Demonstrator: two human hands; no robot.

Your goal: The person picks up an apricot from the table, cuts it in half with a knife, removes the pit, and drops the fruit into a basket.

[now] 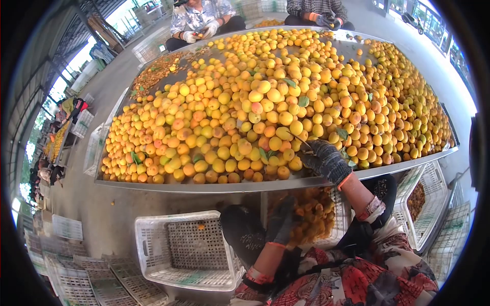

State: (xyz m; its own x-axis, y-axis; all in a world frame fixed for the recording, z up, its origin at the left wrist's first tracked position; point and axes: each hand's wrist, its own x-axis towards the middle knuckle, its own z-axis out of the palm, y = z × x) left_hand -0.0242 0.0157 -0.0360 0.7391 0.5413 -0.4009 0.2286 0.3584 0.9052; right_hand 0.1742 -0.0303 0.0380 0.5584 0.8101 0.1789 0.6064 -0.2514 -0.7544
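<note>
Apricots [265, 102]: yellow to orange, some blushed red, with scattered green leaves [303, 101]. Table [204, 186]: dull grey metal. Near crate [153, 245]: white lattice. Gloves on left hand [283, 219] and right hand [326, 160]: dark grey, speckled, orange-cuffed. Clothing [357, 280]: red, black and white floral print. Far co-worker's gloves [196, 34]: white

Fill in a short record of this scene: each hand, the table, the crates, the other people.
right hand: gloved, on apricots at the near edge of the table
left hand: gloved, below the table, above a fruit-filled crate
table: metal, heaped with apricots
white crate: on the floor, lower left
other people: two, at the far side
</note>
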